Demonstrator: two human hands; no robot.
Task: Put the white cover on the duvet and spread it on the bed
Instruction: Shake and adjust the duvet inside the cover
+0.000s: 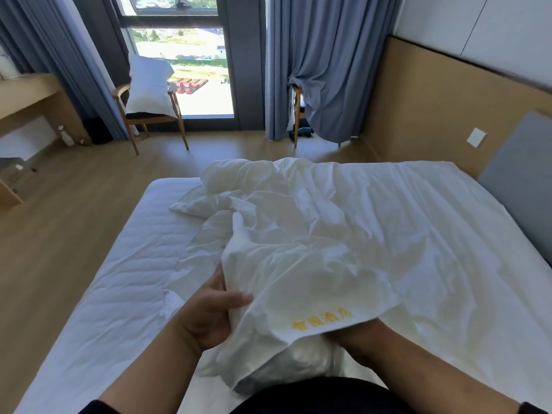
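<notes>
The white cover [313, 234] is heaped in crumpled folds across the bed [104, 294], and its near edge, marked with yellow lettering, is lifted just before the person. That edge is gripped by the left hand [209, 315], thumb curled over the cloth. The right hand [355, 333] is pushed under the cover's hem and is hidden by it, so its grip cannot be told. A pillow [148, 85] is propped on a wooden chair [176, 121] by the window.
</notes>
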